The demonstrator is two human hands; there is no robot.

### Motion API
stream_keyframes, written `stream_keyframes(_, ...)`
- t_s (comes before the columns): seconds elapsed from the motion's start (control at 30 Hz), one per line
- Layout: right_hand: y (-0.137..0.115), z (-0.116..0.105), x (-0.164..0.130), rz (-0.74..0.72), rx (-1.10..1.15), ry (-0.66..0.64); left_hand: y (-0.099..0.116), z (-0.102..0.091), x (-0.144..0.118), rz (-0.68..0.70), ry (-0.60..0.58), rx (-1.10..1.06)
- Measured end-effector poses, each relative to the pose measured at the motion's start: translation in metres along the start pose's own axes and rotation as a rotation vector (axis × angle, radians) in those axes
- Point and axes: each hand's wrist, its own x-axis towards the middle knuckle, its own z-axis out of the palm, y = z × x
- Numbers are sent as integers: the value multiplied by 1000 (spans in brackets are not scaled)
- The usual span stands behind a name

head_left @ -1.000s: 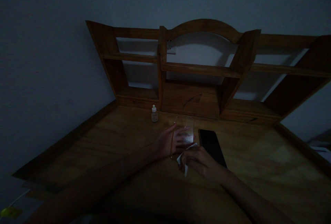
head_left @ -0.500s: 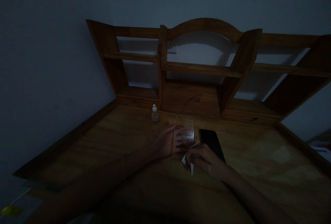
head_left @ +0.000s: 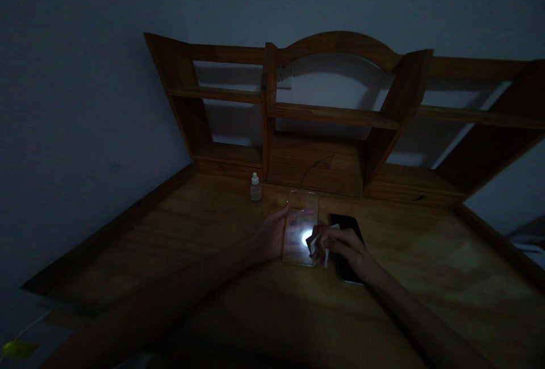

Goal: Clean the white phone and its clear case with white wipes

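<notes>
A clear phone case [head_left: 300,244] is held up by my left hand [head_left: 275,233], thumb on its left edge and fingers behind it, blurred through the plastic. A bright patch of reflected light shows on the case. My right hand [head_left: 340,242] pinches a crumpled white tissue [head_left: 327,256] at the case's right edge; whether the tissue touches the case I cannot tell. Under and beside my right hand lies a dark phone [head_left: 349,269] on the wooden desk [head_left: 204,210], partly covered by the hand.
A small dropper bottle [head_left: 255,188] with a white top stands behind my left hand. Along the back of the desk runs a wooden shelf unit [head_left: 332,114], with a wall socket [head_left: 284,76] behind it. A yellow item [head_left: 19,349] with a white cord is at lower left.
My right hand has moved up and to the right with the tissue, now overlapping the phone. The case has tilted, and a bright glare has appeared on it.
</notes>
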Motion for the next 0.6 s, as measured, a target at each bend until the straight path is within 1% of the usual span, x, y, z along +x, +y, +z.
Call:
stream_keyframes(0.07,1,1,2,-2,40,37,2,2,0,-15,12,-42)
stream_keyframes(0.13,0,2,4,-28,20,73,4,6,-1,-14,34,-48)
stream_keyframes(0.2,-3,3,5,-51,-31,102,6,10,-2,-9,68,-42)
stream_keyframes(0.33,-6,6,6,-46,-158,140,7,15,-3,0,132,-49)
stream_keyframes(0.37,-5,7,6,-42,-192,141,7,14,-3,1,128,-51)
stream_keyframes(0.43,-4,10,6,-56,-270,134,5,10,-2,12,80,-68)
stream_keyframes(0.53,0,12,7,-141,-430,132,2,3,-1,7,-12,-107)
stream_keyframes(0.6,2,12,8,-200,-545,138,1,0,-2,-2,-40,-109)
